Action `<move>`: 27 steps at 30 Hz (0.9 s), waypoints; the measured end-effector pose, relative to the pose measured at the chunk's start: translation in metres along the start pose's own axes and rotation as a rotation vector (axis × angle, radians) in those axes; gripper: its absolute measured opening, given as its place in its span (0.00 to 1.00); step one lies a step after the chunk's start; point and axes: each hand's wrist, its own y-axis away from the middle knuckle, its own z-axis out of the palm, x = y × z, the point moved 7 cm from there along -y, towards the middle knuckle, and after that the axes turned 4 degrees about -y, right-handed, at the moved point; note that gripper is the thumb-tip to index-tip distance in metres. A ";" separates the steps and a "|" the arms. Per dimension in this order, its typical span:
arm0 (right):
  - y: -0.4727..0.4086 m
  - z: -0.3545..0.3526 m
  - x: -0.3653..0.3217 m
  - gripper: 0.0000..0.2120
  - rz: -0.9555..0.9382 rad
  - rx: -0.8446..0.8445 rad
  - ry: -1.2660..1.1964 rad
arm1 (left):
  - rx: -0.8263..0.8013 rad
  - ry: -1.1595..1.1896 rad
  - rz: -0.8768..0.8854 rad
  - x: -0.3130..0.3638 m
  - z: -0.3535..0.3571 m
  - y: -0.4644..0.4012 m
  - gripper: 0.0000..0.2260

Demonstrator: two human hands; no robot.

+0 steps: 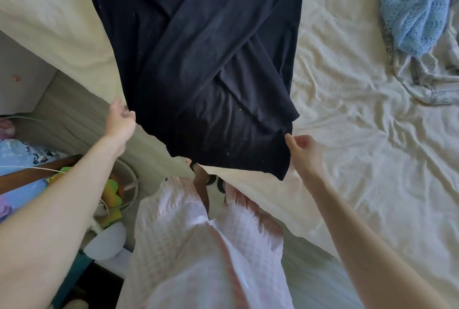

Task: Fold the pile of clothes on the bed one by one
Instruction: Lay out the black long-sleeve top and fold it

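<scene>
We have the dark garment [198,65] spread across the near corner of the bed [347,135], its sleeves crossed over the body and its near hem hanging just past the mattress edge. Our left hand [120,121] pinches the hem's left corner, fingers curled on the cloth; our right hand [301,151] is at the right corner with thumb and forefinger closing on the edge — whether it truly grips, we cannot tell. The fabric looks thin, soft and light: it drapes, wrinkles and will sag wherever unsupported, so it wants holding at two corners at once and laying down flat, not lifting by the middle. It seems to cling to the sheet rather than slide. A blue knit [414,5] waits crumpled at the far right, well apart.
</scene>
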 end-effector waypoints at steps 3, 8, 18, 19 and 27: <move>0.003 0.010 0.010 0.22 0.051 -0.134 -0.083 | -0.058 -0.042 0.050 0.001 0.006 -0.014 0.17; 0.005 0.010 0.024 0.06 0.125 -0.263 -0.255 | -0.167 0.138 -0.018 -0.016 0.011 -0.021 0.11; 0.020 -0.008 0.041 0.12 0.183 0.236 -0.226 | -0.014 0.002 0.010 -0.040 -0.027 -0.001 0.22; 0.020 -0.007 0.040 0.11 0.192 0.267 -0.276 | -0.004 0.007 0.020 -0.039 -0.029 0.001 0.23; 0.029 -0.016 0.035 0.20 0.025 0.200 -0.154 | -0.358 0.156 0.077 -0.060 -0.007 0.024 0.19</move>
